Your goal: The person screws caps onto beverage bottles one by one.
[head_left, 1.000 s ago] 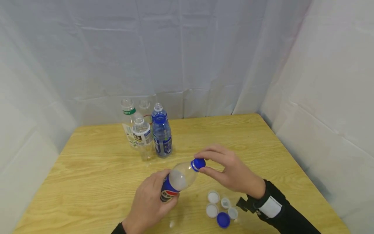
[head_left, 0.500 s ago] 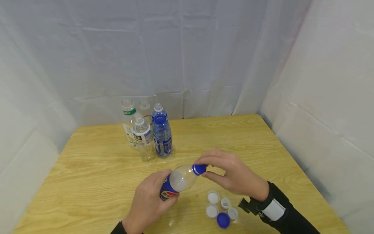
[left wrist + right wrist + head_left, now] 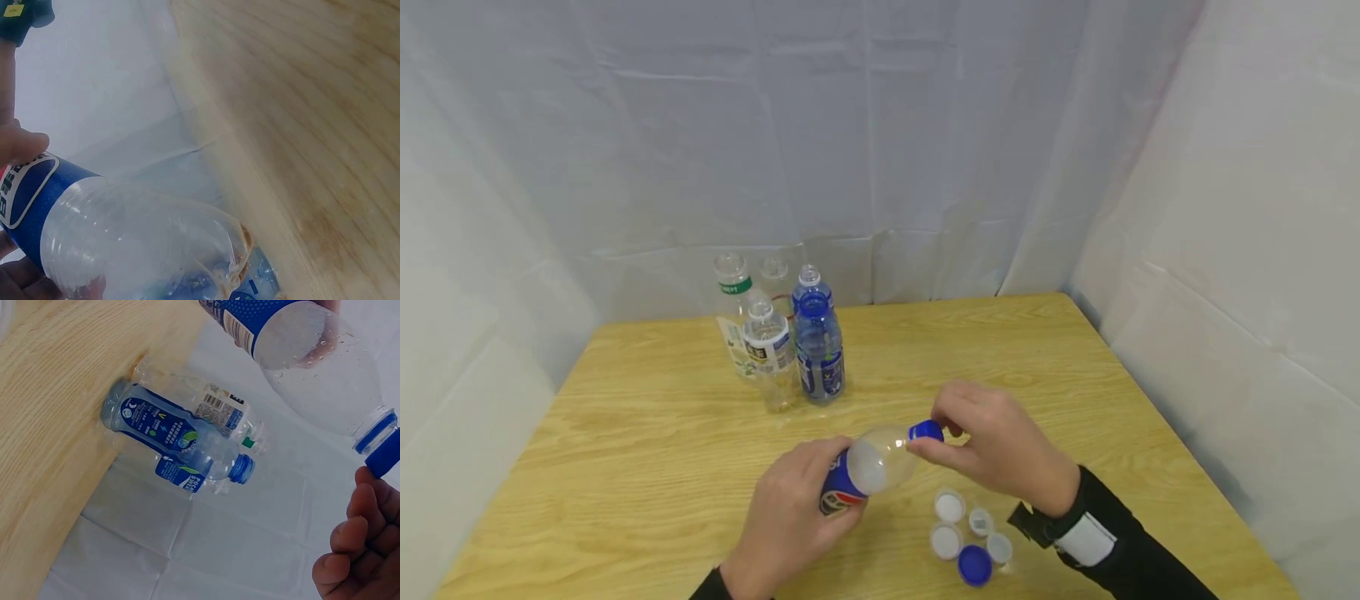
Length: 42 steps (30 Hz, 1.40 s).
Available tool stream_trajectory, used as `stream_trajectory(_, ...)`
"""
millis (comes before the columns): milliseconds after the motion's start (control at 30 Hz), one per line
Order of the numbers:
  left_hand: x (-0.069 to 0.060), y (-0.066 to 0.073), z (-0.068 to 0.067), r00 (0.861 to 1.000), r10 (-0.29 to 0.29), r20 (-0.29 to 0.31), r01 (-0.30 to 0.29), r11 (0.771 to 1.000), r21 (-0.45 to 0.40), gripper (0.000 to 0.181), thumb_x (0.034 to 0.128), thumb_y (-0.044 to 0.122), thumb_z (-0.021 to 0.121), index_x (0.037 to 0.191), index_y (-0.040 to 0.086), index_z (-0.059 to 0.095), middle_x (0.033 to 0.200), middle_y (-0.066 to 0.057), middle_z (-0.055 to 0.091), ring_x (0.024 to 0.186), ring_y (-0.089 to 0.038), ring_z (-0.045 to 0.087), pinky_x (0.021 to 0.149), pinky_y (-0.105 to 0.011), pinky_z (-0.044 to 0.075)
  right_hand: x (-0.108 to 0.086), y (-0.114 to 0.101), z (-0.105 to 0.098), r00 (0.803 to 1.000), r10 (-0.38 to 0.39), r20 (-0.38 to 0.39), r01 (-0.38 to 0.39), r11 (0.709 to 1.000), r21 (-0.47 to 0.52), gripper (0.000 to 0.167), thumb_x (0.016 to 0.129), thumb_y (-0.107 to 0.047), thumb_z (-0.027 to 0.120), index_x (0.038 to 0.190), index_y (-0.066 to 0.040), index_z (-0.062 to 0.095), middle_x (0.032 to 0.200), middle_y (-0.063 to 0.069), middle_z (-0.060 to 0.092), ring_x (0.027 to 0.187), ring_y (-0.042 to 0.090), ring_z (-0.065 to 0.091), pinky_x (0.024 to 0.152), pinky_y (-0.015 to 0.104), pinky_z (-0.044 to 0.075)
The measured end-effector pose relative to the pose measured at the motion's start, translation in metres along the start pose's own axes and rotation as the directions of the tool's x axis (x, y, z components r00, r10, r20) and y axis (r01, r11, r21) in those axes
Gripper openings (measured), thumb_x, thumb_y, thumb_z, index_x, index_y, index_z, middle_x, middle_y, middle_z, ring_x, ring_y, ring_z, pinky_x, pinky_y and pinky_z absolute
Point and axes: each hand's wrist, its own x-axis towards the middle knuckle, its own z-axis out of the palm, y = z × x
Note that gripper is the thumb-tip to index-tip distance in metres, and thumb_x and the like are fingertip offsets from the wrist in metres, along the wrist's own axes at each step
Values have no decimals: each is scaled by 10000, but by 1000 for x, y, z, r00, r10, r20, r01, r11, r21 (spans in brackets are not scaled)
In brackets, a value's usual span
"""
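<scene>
My left hand (image 3: 793, 504) grips a clear plastic bottle (image 3: 880, 458) around its blue Pepsi-style label. The bottle is tilted, its neck pointing right. In the left wrist view the bottle's clear shoulder (image 3: 144, 237) shows beyond the label, with the neck out of sight. At the neck, my right hand (image 3: 1000, 442) holds the blue cap (image 3: 928, 430) between thumb and curled forefinger. The right wrist view shows the cap (image 3: 384, 455) just beyond a blue ring on the neck, a fingertip touching it; the other fingers are curled below.
A group of uncapped-looking bottles (image 3: 769, 358), including a blue-tinted bottle (image 3: 821, 354), stands at the table's back left. Several white caps (image 3: 946, 541) and a blue cap (image 3: 974, 566) lie near the right forearm. White sheeting (image 3: 880, 150) surrounds the wooden table (image 3: 640, 433).
The right forefinger has curled back while the thumb has slid forward toward the neck, turning about the cap. Bottle and left hand have shifted slightly right.
</scene>
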Motion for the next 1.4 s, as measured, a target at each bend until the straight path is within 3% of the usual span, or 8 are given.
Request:
stream_trajectory(267,1,2,0,1000,-25,19,24,1000,17,731,639,384,911,1258,141,605,1091,11,700,959,-121,676,788,-336,592,2,2,0,999,-6,-44,3,998,-66,468,948,-599,535,775,-172,610,660,-92,541,562,21,439,508,118,342)
stream_trajectory(433,1,1,-1,998,-52,29,51,998,20,719,655,388,904,1259,137,604,1086,7,701,957,-125,676,786,-341,591,-2,5,-9,999,-11,36,12,1000,-25,477,927,-575,607,1170,-172,685,896,-89,658,734,36,571,584,142,434)
stream_trajectory(567,1,0,-1,999,-40,25,40,999,23,721,644,383,909,1251,136,608,1081,2,702,951,-129,677,777,-341,593,-4,6,-16,993,-59,99,54,997,55,477,914,-385,738,1340,-208,619,1145,-89,674,948,30,636,734,184,532)
stream_trajectory(733,1,-1,1,1000,-21,23,20,999,28,727,624,369,920,1241,139,615,1072,6,704,946,-127,674,778,-336,589,-4,4,-17,986,-102,130,88,990,109,355,911,-240,759,1246,-168,667,1081,-104,666,912,-2,616,747,150,515)
stream_trajectory(933,2,2,2,999,-21,37,20,999,37,741,616,374,931,1245,148,612,1079,16,703,959,-121,670,797,-331,587,-4,2,-14,993,-58,106,55,998,30,223,949,-391,688,1017,-180,665,806,-124,578,692,-2,505,596,98,406)
stream_trajectory(1167,4,4,4,999,36,-8,-35,998,51,735,595,367,933,1222,132,629,1057,5,703,934,-135,672,783,-336,585,-3,1,-5,999,-34,8,35,994,-100,461,1013,-536,478,698,-200,476,596,-128,315,527,-36,261,499,102,196)
stream_trajectory(1300,4,5,5,1000,25,-2,-25,999,48,730,606,381,930,1225,134,630,1063,5,704,940,-134,673,787,-336,585,-5,2,-5,999,-36,0,36,994,-103,467,1011,-555,446,749,-191,576,613,-134,419,538,-41,334,494,96,259)
stream_trajectory(1400,4,4,4,1000,-2,15,1,999,43,735,617,392,929,1238,143,627,1070,8,706,950,-130,673,795,-336,586,-7,4,-10,999,-31,32,33,997,-63,439,985,-565,511,1039,-176,706,821,-102,651,652,-27,509,560,108,408)
